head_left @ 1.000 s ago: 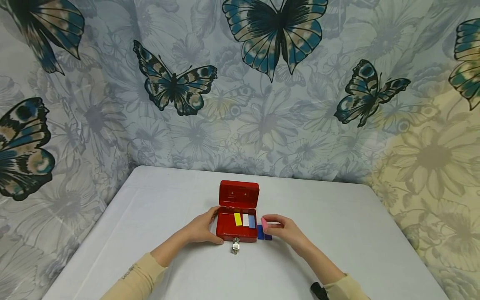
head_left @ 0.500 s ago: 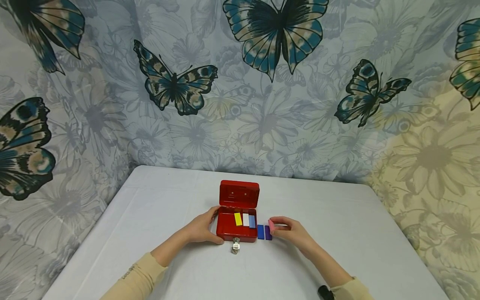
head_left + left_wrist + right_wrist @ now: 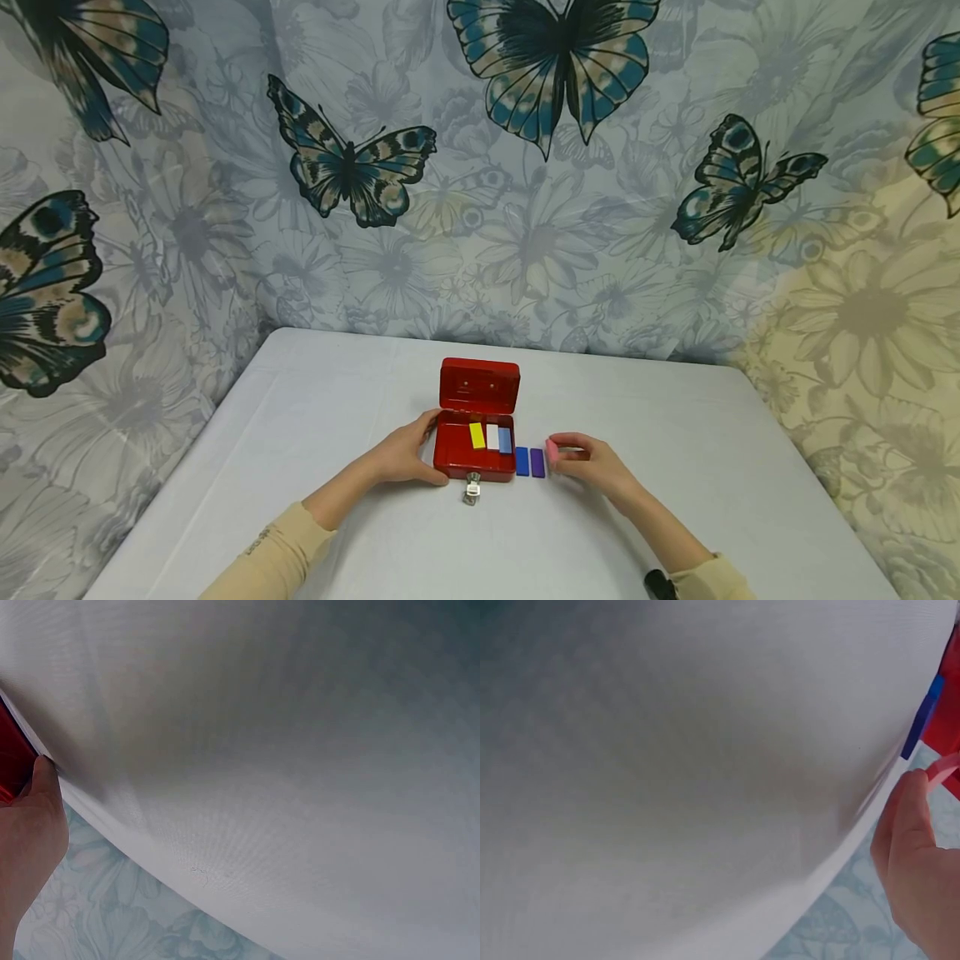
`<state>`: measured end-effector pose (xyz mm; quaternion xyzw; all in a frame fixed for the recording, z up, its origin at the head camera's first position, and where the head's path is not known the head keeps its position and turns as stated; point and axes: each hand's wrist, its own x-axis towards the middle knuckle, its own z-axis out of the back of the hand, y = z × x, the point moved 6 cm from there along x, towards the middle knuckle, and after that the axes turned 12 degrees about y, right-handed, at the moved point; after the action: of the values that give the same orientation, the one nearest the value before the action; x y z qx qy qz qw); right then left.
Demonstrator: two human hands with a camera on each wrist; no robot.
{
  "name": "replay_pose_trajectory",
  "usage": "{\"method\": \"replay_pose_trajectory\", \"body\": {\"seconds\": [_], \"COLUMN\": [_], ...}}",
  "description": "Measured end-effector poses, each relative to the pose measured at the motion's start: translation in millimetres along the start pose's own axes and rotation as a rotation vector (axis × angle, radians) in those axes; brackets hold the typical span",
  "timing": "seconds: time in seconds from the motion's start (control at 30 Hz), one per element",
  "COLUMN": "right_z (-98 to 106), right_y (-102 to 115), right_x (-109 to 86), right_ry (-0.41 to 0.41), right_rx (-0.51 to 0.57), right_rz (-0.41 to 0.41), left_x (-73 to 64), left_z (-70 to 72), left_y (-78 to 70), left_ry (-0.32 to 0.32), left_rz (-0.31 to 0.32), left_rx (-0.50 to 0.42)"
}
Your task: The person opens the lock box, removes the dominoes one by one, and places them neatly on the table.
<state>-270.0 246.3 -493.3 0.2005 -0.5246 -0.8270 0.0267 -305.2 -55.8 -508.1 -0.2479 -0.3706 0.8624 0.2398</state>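
Note:
An open red metal cash box [image 3: 452, 460] stands mid-table with its lid [image 3: 478, 385] raised. My left hand [image 3: 405, 454] grips its left side, thumb at the front corner and fingers at the back. Inside lie a yellow block [image 3: 477, 436], a white block [image 3: 492, 437] and a light blue block [image 3: 506, 440]. Between thumb and fingers my right hand [image 3: 596, 465] pinches a pink rectangular block [image 3: 552, 451], also seen in the right wrist view. Just left of it, a blue block [image 3: 522, 462] and a purple block [image 3: 537, 463] lie side by side on the table.
A small silver lock with keys [image 3: 472, 490] hangs at the box's front. The white-covered table [image 3: 360, 367] meets a wall patterned with butterflies and flowers [image 3: 540, 242]. A dark object [image 3: 659, 585] sits at the right sleeve.
My right hand has moved right with the pink block, away from the box, uncovering the purple block. The left hand stays at the box.

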Motion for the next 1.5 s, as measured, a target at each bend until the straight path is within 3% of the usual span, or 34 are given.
{"method": "replay_pose_trajectory", "body": {"seconds": [0.23,0.5,1.17,1.5], "right_z": [1,-2,-7,-9], "right_y": [0,6,13,13], "right_x": [-1.8,-4.2,0.5,1.5], "right_ry": [-0.028,-0.057,-0.065,-0.082], "right_rx": [-0.073,-0.226,-0.356,-0.384], "right_rz": [-0.011,0.017,0.125,0.118], "left_x": [0.1,0.8,-0.5,0.4], "left_z": [-0.5,0.3,1.0,0.6], "left_y": [-0.5,0.6,-1.7,-0.4], "left_ry": [0.007,-0.002,-0.005,-0.002], "left_rz": [0.003,0.009,0.01,0.005], "left_rx": [-0.001,0.004,0.005,0.007]}}
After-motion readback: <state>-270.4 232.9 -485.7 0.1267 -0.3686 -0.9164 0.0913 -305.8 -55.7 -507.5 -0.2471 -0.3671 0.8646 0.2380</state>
